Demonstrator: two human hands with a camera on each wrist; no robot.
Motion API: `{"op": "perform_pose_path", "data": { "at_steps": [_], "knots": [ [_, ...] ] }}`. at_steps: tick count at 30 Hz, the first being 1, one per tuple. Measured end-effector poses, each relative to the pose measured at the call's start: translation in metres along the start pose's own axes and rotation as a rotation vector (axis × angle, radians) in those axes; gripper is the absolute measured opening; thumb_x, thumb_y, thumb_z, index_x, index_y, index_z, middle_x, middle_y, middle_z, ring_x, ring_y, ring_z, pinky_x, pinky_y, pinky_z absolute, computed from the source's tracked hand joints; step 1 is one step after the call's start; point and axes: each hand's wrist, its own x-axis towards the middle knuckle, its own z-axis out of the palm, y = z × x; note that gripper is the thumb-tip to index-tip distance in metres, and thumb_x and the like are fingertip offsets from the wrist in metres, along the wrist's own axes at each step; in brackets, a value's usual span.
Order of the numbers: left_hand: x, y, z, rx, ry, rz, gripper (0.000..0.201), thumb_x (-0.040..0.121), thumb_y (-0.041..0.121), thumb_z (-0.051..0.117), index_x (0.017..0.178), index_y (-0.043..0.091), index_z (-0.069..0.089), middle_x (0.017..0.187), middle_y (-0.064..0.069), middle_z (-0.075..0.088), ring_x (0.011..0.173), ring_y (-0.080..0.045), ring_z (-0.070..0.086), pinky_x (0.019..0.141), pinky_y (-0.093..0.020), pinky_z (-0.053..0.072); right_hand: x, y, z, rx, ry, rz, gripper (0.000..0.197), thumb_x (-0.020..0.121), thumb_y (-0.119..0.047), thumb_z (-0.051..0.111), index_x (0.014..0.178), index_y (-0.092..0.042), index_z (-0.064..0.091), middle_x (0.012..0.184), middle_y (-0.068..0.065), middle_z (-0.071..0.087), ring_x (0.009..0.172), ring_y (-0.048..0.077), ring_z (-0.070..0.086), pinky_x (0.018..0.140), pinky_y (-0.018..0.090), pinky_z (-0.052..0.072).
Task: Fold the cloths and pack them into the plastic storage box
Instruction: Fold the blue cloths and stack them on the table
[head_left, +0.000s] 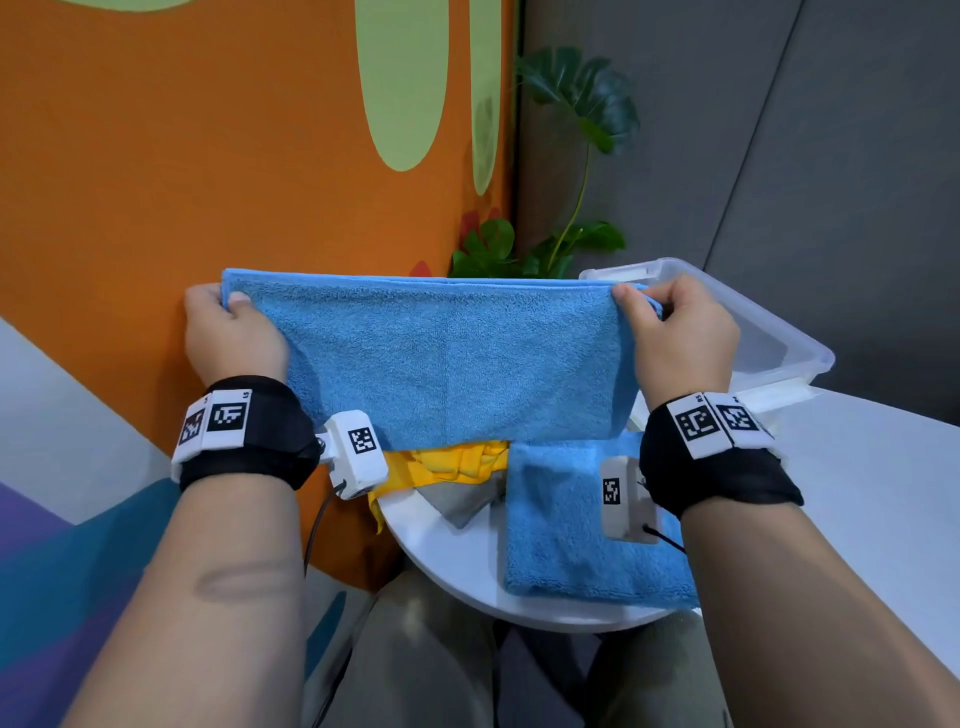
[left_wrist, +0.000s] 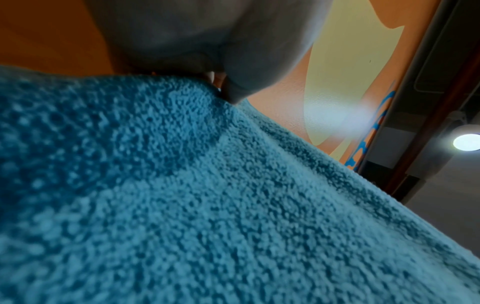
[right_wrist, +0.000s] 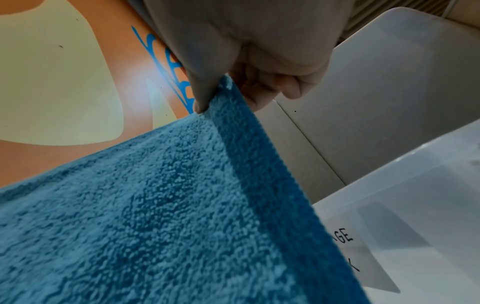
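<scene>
A blue terry cloth (head_left: 447, 358) hangs doubled in the air above the table, stretched between my two hands. My left hand (head_left: 228, 306) pinches its upper left corner and my right hand (head_left: 641, 304) pinches its upper right corner. The left wrist view is mostly filled by the same cloth (left_wrist: 207, 205) below my left hand (left_wrist: 223, 90). In the right wrist view my right hand (right_wrist: 218, 96) pinches the corner of the cloth (right_wrist: 168, 205). A second blue cloth (head_left: 566, 535) lies folded on the white table (head_left: 457, 566). A yellow cloth (head_left: 447, 465) lies crumpled behind it. The clear plastic storage box (head_left: 779, 338) stands at the right.
A grey cloth (head_left: 462, 501) peeks out beneath the yellow one. An orange wall (head_left: 208, 182) stands close behind the table at the left. A leafy plant (head_left: 571, 156) rises behind the box. A paper label (right_wrist: 363, 257) is stuck on the box wall.
</scene>
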Motion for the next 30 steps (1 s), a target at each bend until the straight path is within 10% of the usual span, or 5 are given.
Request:
{"op": "perform_pose_path", "data": {
  "at_steps": [8,14,22,27,30],
  "knots": [
    [-0.003,0.000,0.002,-0.010,0.015,0.025,0.023,0.102,0.020,0.035,0.116,0.009,0.050,0.103,-0.005,0.052,0.088,-0.019,0.047,0.070,-0.021,0.030,-0.006,-0.005,0.001,0.134,0.116,-0.008,0.036,0.086,-0.039,0.063,0.067,-0.028,0.034,0.070,-0.013,0.044,0.071,0.011,0.045,0.065,0.021,0.033],
    [-0.004,-0.004,0.003,0.009,-0.014,0.047,0.024,0.102,0.021,0.035,0.116,0.008,0.050,0.100,-0.003,0.049,0.087,-0.018,0.045,0.071,-0.024,0.032,-0.004,0.001,0.001,0.228,0.166,-0.006,0.023,0.084,-0.034,0.067,0.092,-0.025,0.048,0.066,-0.014,0.040,0.059,-0.001,0.042,0.059,0.008,0.036],
    [-0.005,-0.002,0.006,0.189,-0.187,0.000,0.026,0.098,0.020,0.042,0.112,0.007,0.059,0.105,-0.007,0.058,0.095,-0.026,0.052,0.075,-0.027,0.033,0.001,0.007,0.003,0.080,0.086,0.145,0.034,0.089,-0.033,0.061,0.113,-0.013,0.050,0.087,-0.008,0.049,0.083,0.013,0.047,0.072,0.023,0.033],
    [-0.020,0.012,0.017,0.237,-0.344,0.040,0.028,0.089,0.014,0.045,0.062,0.017,0.046,0.061,-0.002,0.037,0.063,-0.028,0.034,0.052,-0.033,0.025,0.000,0.000,0.007,0.013,0.013,0.163,0.029,0.092,-0.031,0.057,0.113,-0.012,0.050,0.094,-0.006,0.048,0.085,0.013,0.044,0.073,0.022,0.031],
    [-0.037,0.028,0.025,0.190,-0.438,0.082,0.022,0.086,0.015,0.049,0.064,0.019,0.048,0.062,-0.001,0.038,0.061,-0.025,0.034,0.054,-0.034,0.030,-0.001,-0.010,0.013,0.042,-0.086,0.152,0.023,0.091,-0.029,0.057,0.107,-0.012,0.054,0.089,-0.005,0.051,0.083,0.015,0.048,0.070,0.022,0.031]
  ]
}}
